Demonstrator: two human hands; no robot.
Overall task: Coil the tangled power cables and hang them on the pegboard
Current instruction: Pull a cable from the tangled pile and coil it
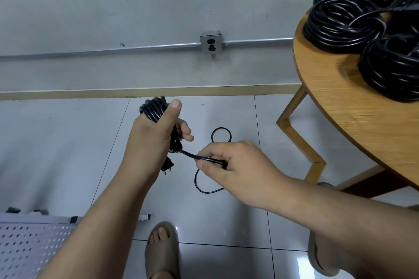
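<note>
My left hand (156, 133) grips a partly wound coil of black power cable (153, 108), its plug (167, 166) poking out below the palm. From the coil a free strand runs right into my right hand (235, 163), which pinches it between thumb and fingers. The loose tail (205, 188) loops down onto the tiled floor behind that hand. A white pegboard (34, 244) shows at the bottom left corner.
A round wooden table (353, 124) at the right carries several black cable coils (344, 22). A wall socket (211, 46) on metal conduit sits on the grey wall ahead. My sandalled feet (162, 251) stand on the tiles below.
</note>
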